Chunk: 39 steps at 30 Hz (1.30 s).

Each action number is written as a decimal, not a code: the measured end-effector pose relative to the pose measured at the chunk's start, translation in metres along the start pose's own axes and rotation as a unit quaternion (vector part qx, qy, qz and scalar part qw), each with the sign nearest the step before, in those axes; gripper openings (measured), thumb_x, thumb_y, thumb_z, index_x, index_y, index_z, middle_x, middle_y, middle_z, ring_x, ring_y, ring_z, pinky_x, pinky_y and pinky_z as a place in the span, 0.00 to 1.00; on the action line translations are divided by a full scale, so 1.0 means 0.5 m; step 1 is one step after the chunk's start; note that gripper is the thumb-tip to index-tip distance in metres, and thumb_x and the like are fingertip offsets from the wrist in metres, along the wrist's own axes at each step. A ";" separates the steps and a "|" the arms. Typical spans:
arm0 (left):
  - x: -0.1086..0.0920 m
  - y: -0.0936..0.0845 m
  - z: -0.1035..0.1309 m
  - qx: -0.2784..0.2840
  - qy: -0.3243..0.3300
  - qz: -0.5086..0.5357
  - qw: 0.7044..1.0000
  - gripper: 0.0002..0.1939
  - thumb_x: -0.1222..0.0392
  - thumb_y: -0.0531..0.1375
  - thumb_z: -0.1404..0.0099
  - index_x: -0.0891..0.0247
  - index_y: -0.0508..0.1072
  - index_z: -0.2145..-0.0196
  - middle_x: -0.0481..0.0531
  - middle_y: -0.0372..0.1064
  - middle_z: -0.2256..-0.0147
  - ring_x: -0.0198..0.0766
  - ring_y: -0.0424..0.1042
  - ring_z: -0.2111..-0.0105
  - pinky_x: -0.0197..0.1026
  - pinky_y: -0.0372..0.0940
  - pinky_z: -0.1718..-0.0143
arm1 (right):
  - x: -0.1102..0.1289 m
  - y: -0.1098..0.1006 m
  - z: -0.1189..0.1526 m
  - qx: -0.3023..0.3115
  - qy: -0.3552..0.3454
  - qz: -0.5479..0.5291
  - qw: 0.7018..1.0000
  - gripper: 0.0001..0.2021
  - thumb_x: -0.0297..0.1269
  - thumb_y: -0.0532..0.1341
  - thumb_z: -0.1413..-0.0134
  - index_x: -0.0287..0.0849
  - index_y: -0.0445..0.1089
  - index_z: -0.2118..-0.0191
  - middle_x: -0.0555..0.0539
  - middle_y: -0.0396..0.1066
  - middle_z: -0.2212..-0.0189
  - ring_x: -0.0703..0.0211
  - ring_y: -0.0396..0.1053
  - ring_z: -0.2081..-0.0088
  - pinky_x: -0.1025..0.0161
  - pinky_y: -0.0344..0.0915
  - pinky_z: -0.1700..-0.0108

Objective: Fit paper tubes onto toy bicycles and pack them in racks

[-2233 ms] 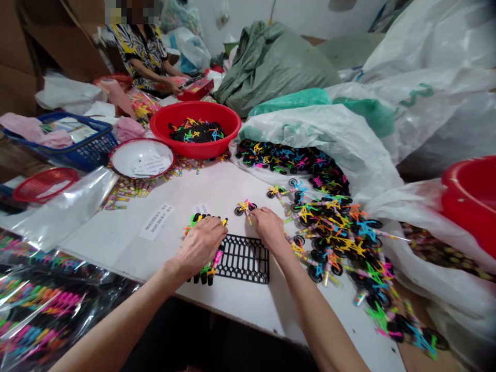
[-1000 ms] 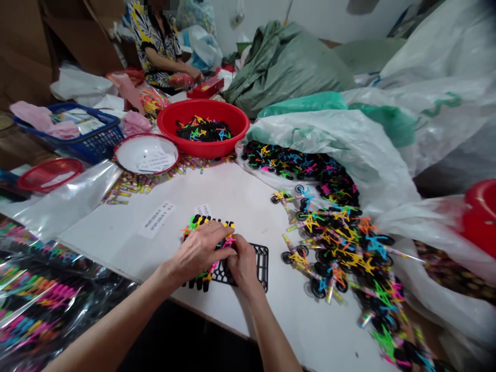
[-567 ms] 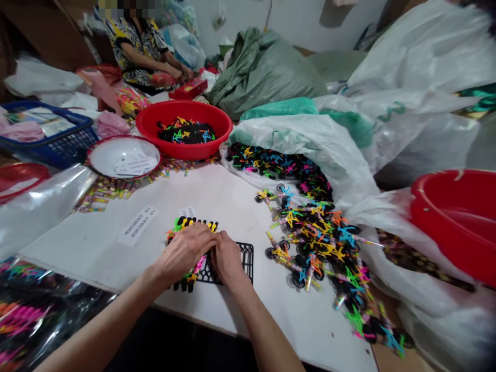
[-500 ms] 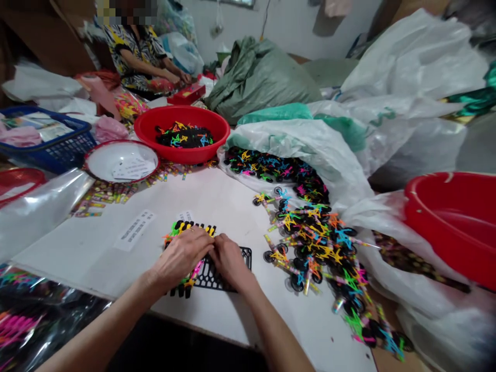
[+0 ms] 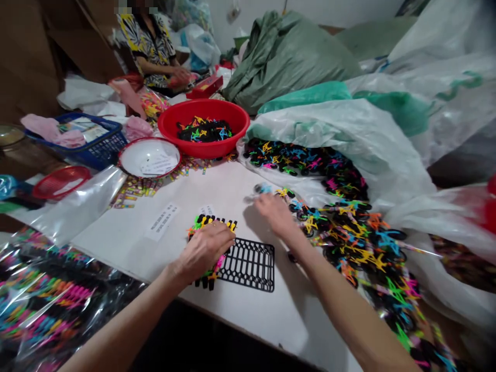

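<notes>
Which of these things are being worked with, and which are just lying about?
Seemingly in use:
left hand, over toy bikes on the black rack
right hand, at a blurred blue piece
loose toy bike pile

Seemingly just lying about:
blue basket
red sieve
green sack

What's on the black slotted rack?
Toy bicycles in a row on the left part of the black slotted rack; its grid shows at the right. The left hand covers the row's middle; bicycles beneath it can't be seen or counted.

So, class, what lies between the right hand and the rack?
In the head view, shaded white tabletop lies between the right hand and the rack.
</notes>
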<state>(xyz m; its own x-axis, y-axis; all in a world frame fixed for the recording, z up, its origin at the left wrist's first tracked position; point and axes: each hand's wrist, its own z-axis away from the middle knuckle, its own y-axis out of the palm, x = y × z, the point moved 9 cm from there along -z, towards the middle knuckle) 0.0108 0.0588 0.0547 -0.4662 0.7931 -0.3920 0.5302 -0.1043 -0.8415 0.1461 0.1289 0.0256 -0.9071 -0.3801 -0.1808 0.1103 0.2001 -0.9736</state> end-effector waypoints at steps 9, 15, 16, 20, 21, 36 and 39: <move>-0.006 -0.006 0.005 0.007 -0.001 -0.006 1.000 0.10 0.63 0.51 0.33 0.65 0.71 0.67 0.52 0.68 0.69 0.37 0.65 0.64 0.42 0.61 0.58 | 0.027 0.046 0.030 0.062 0.208 -0.112 0.970 0.09 0.34 0.53 0.43 0.38 0.68 0.61 0.40 0.69 0.62 0.54 0.66 0.60 0.64 0.60 0.64; 0.020 -0.010 -0.014 0.027 -0.022 -0.042 0.999 0.10 0.62 0.51 0.33 0.66 0.71 0.68 0.51 0.66 0.70 0.37 0.66 0.66 0.39 0.62 0.61 | 0.013 0.040 0.058 0.002 0.346 -0.359 0.867 0.08 0.40 0.59 0.51 0.39 0.68 0.68 0.45 0.71 0.72 0.58 0.68 0.70 0.64 0.60 0.68; 0.030 -0.014 -0.021 0.025 -0.028 -0.058 0.998 0.10 0.62 0.52 0.34 0.66 0.71 0.69 0.51 0.66 0.71 0.37 0.66 0.66 0.39 0.62 0.62 | 0.022 0.034 0.079 -0.034 0.348 -0.432 0.831 0.10 0.42 0.61 0.53 0.40 0.67 0.69 0.48 0.70 0.74 0.60 0.67 0.72 0.65 0.60 0.70; 0.043 -0.047 -0.035 -0.008 -0.055 -0.121 0.991 0.08 0.62 0.54 0.35 0.66 0.72 0.66 0.53 0.67 0.66 0.40 0.66 0.62 0.42 0.62 0.59 | 0.119 0.040 0.154 -0.076 0.331 -0.613 0.713 0.14 0.44 0.63 0.59 0.40 0.66 0.69 0.53 0.66 0.80 0.64 0.61 0.79 0.67 0.59 0.76; 0.037 -0.062 -0.030 -0.027 -0.061 -0.128 0.989 0.08 0.62 0.54 0.35 0.66 0.71 0.63 0.55 0.67 0.64 0.41 0.66 0.60 0.43 0.61 0.57 | 0.149 0.048 0.165 -0.069 0.331 -0.631 0.698 0.12 0.43 0.62 0.57 0.39 0.66 0.70 0.52 0.66 0.80 0.64 0.61 0.80 0.66 0.59 0.76; -0.063 -0.023 0.083 -0.012 -0.038 -0.041 0.998 0.11 0.60 0.55 0.36 0.64 0.67 0.56 0.55 0.69 0.61 0.42 0.66 0.58 0.46 0.62 0.55 | 0.248 0.026 0.154 -0.022 0.209 -0.391 0.896 0.13 0.23 0.50 0.56 0.39 0.65 0.63 0.45 0.65 0.67 0.57 0.65 0.68 0.64 0.61 0.66; -0.066 -0.027 0.086 -0.033 -0.029 -0.050 0.998 0.08 0.62 0.53 0.35 0.63 0.69 0.59 0.54 0.70 0.64 0.40 0.67 0.61 0.45 0.62 0.57 | 0.258 0.026 0.150 0.020 0.195 -0.359 0.913 0.10 0.24 0.51 0.52 0.38 0.66 0.65 0.44 0.67 0.68 0.59 0.66 0.70 0.65 0.60 0.68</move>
<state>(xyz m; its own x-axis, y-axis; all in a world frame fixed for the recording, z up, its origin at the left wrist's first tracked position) -0.0113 0.0083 0.0630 -0.5583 0.7614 -0.3294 0.5237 0.0156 -0.8517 0.0611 0.0146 -0.0211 -0.8264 -0.0481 0.5611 -0.5613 -0.0109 -0.8276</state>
